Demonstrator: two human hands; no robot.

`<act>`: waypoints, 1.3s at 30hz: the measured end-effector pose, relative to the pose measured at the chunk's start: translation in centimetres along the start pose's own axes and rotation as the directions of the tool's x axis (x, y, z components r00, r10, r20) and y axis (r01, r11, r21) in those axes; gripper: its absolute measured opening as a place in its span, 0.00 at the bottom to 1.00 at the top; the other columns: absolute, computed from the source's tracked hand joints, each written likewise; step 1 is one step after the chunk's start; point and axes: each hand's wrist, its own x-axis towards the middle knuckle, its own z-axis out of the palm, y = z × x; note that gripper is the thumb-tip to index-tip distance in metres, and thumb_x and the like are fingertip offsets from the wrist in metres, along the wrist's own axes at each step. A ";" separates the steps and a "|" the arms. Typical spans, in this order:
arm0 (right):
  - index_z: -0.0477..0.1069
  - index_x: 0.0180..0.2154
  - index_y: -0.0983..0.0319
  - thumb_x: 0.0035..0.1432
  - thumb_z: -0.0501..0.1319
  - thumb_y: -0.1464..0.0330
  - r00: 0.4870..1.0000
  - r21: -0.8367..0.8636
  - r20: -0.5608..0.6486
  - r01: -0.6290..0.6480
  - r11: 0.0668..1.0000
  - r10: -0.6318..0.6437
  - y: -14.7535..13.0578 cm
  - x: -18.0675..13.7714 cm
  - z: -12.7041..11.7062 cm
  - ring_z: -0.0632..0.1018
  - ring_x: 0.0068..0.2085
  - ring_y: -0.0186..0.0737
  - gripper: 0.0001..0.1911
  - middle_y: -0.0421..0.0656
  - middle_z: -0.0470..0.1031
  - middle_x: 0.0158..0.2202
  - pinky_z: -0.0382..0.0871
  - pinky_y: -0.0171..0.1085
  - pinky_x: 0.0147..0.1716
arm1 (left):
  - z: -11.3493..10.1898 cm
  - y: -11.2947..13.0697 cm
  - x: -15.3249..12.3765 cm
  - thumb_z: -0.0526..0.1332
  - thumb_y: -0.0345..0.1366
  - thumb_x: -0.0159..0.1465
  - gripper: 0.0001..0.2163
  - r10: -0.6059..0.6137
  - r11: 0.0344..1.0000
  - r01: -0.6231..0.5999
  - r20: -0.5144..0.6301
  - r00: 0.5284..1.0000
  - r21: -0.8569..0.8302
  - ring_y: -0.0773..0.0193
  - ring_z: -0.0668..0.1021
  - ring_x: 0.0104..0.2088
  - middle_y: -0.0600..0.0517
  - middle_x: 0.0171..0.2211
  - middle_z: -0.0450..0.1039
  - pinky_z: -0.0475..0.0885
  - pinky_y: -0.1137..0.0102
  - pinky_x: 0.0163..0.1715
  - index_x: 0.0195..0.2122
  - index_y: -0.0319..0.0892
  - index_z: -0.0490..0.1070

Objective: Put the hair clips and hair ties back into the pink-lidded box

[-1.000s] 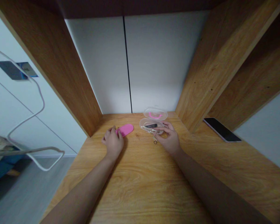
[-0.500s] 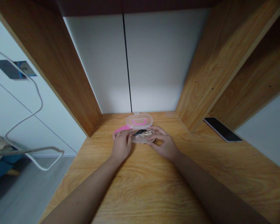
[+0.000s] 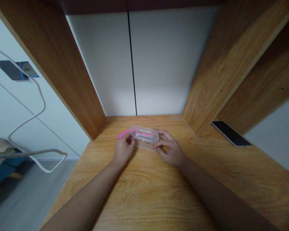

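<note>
A small clear plastic box (image 3: 144, 146) lies on the wooden desk, with some gold-coloured metal bits inside. Its see-through lid (image 3: 148, 136), fitted with a pink handle (image 3: 144, 132), slants low over the box, with a gap at the front. My left hand (image 3: 124, 146) is closed at the left end of the lid and box, fingertips partly hidden. On the right, my right hand (image 3: 169, 148) grips the end of the box between thumb and fingers. Behind my left fingers a pink curved piece (image 3: 122, 133) pokes out; its kind cannot be made out.
A dark-screened phone (image 3: 231, 133) lies on the desk (image 3: 139, 192) at the right. Wooden uprights (image 3: 207, 73) flank the white back panel (image 3: 159, 64). A white cable (image 3: 42, 106) hangs at the left, beyond the desk's edge.
The lid has swung from standing up behind the box down over it, covering most of the contents. My left hand has shifted slightly and bent its fingers at the lid's edge.
</note>
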 end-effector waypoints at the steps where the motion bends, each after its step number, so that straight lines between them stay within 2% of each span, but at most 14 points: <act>1: 0.77 0.34 0.57 0.53 0.61 0.81 1.000 -0.017 0.010 0.027 0.999 -0.027 -0.2 0.0 0.0 0.68 0.64 0.50 0.13 0.47 0.66 0.59 0.65 0.50 0.62 | 0.1 -0.1 0.1 0.59 0.27 0.59 0.18 0.007 0.999 -0.008 -0.008 1.000 -0.041 0.61 0.81 0.34 0.49 0.40 0.82 0.75 0.69 0.36 0.50 0.42 0.77; 4: 0.74 0.36 0.57 0.53 0.62 0.80 0.995 -0.052 0.047 0.090 0.995 -0.088 -1.0 0.2 -0.1 0.69 0.62 0.49 0.13 0.47 0.67 0.59 0.66 0.51 0.60 | 0.4 -0.1 0.2 0.61 0.27 0.58 0.24 0.045 0.983 -0.054 -0.053 0.998 -0.176 0.58 0.81 0.46 0.44 0.51 0.79 0.77 0.66 0.46 0.57 0.41 0.71; 6: 0.70 0.36 0.57 0.53 0.62 0.78 0.996 -0.045 0.030 0.079 0.996 -0.078 -1.4 0.3 -0.2 0.70 0.62 0.50 0.11 0.48 0.68 0.59 0.67 0.51 0.59 | 0.3 0.1 0.1 0.62 0.29 0.59 0.20 0.050 0.971 -0.070 -0.089 0.995 -0.229 0.57 0.81 0.49 0.44 0.51 0.79 0.77 0.64 0.48 0.54 0.40 0.74; 10: 0.65 0.41 0.57 0.57 0.59 0.75 0.993 -0.042 -0.115 -0.034 0.999 0.029 -0.9 0.3 -0.4 0.73 0.59 0.48 0.10 0.49 0.72 0.56 0.67 0.52 0.59 | -0.3 0.6 -0.1 0.65 0.33 0.58 0.15 0.059 0.969 -0.078 -0.088 0.994 -0.235 0.54 0.82 0.49 0.44 0.49 0.80 0.76 0.60 0.51 0.47 0.40 0.79; 12: 0.66 0.47 0.57 0.58 0.54 0.77 0.977 -0.142 -0.175 -0.149 0.979 0.124 0.1 0.2 -0.4 0.73 0.59 0.45 0.16 0.48 0.73 0.55 0.65 0.51 0.60 | -0.6 0.8 -0.2 0.65 0.32 0.57 0.16 0.067 0.979 -0.077 -0.060 0.996 -0.190 0.52 0.81 0.50 0.44 0.49 0.80 0.75 0.57 0.54 0.47 0.41 0.80; 15: 0.70 0.52 0.61 0.56 0.52 0.79 0.963 -0.397 -0.018 -0.254 0.882 0.269 1.8 -0.1 -0.3 0.70 0.63 0.46 0.24 0.50 0.72 0.59 0.59 0.52 0.65 | -0.9 0.7 -0.4 0.63 0.30 0.57 0.18 0.028 0.991 -0.034 -0.049 0.998 -0.128 0.52 0.83 0.46 0.43 0.47 0.81 0.76 0.57 0.51 0.50 0.40 0.79; 17: 0.67 0.59 0.64 0.59 0.51 0.77 0.943 -0.511 0.059 -0.254 0.822 0.328 2.5 -0.3 -0.1 0.66 0.66 0.49 0.27 0.53 0.69 0.62 0.54 0.56 0.68 | -1.0 0.5 -0.5 0.63 0.30 0.57 0.19 -0.005 0.993 0.000 -0.041 0.999 -0.120 0.52 0.84 0.41 0.43 0.45 0.82 0.78 0.57 0.46 0.51 0.39 0.79; 20: 0.64 0.63 0.64 0.64 0.51 0.73 0.927 -0.576 0.176 -0.176 0.798 0.331 2.4 -0.4 0.2 0.62 0.69 0.50 0.26 0.53 0.66 0.65 0.48 0.59 0.69 | -1.0 0.2 -0.6 0.65 0.32 0.56 0.20 -0.034 0.986 0.026 -0.046 0.998 -0.164 0.53 0.84 0.36 0.43 0.41 0.83 0.79 0.58 0.43 0.51 0.36 0.78; 23: 0.67 0.61 0.61 0.68 0.51 0.69 0.916 -0.569 0.264 -0.104 0.816 0.301 1.6 -0.3 0.3 0.61 0.69 0.51 0.22 0.52 0.67 0.64 0.45 0.63 0.68 | -1.0 0.0 -0.4 0.65 0.34 0.58 0.19 -0.054 0.978 0.026 -0.131 0.990 -0.208 0.53 0.84 0.40 0.44 0.40 0.83 0.78 0.59 0.48 0.50 0.36 0.78; 27: 0.67 0.61 0.58 0.68 0.51 0.70 0.906 -0.477 0.353 -0.040 0.878 0.233 0.8 -0.1 0.2 0.66 0.67 0.48 0.22 0.49 0.70 0.62 0.46 0.62 0.68 | -0.9 0.4 0.0 0.61 0.32 0.60 0.16 -0.094 0.980 0.038 -0.285 0.954 -0.197 0.55 0.82 0.47 0.46 0.41 0.82 0.75 0.59 0.53 0.49 0.40 0.77; 29: 0.66 0.62 0.58 0.67 0.52 0.71 0.900 -0.386 0.397 -0.015 0.923 0.180 0.4 -0.1 0.3 0.68 0.65 0.46 0.24 0.49 0.70 0.62 0.50 0.59 0.68 | -0.9 0.6 0.2 0.60 0.30 0.60 0.15 -0.126 0.982 0.073 -0.311 0.942 -0.177 0.57 0.82 0.43 0.46 0.40 0.82 0.77 0.62 0.49 0.48 0.40 0.77; 33: 0.64 0.64 0.55 0.64 0.56 0.73 0.875 -0.162 0.481 0.022 0.987 0.060 -0.8 0.0 0.8 0.69 0.65 0.44 0.27 0.45 0.68 0.64 0.60 0.50 0.66 | -0.7 0.5 0.3 0.59 0.31 0.60 0.11 -0.203 0.978 0.170 -0.336 0.920 -0.123 0.64 0.77 0.24 0.50 0.30 0.79 0.74 0.70 0.29 0.43 0.38 0.75; 36: 0.63 0.65 0.55 0.62 0.56 0.74 0.892 -0.075 0.451 0.012 0.997 0.023 -1.4 -0.1 1.1 0.70 0.64 0.41 0.30 0.43 0.69 0.63 0.64 0.46 0.64 | -0.5 0.2 0.3 0.59 0.32 0.60 0.10 -0.209 0.976 0.174 -0.338 0.917 -0.132 0.65 0.76 0.22 0.52 0.27 0.76 0.71 0.72 0.25 0.41 0.38 0.74; 39: 0.66 0.63 0.57 0.61 0.55 0.75 0.940 -0.208 0.333 0.001 0.978 0.070 -1.1 -0.1 1.2 0.69 0.64 0.42 0.29 0.43 0.70 0.62 0.63 0.47 0.65 | -0.3 0.1 0.3 0.58 0.31 0.60 0.12 -0.201 0.970 0.144 -0.312 0.929 -0.196 0.64 0.79 0.27 0.51 0.31 0.77 0.74 0.73 0.28 0.45 0.38 0.72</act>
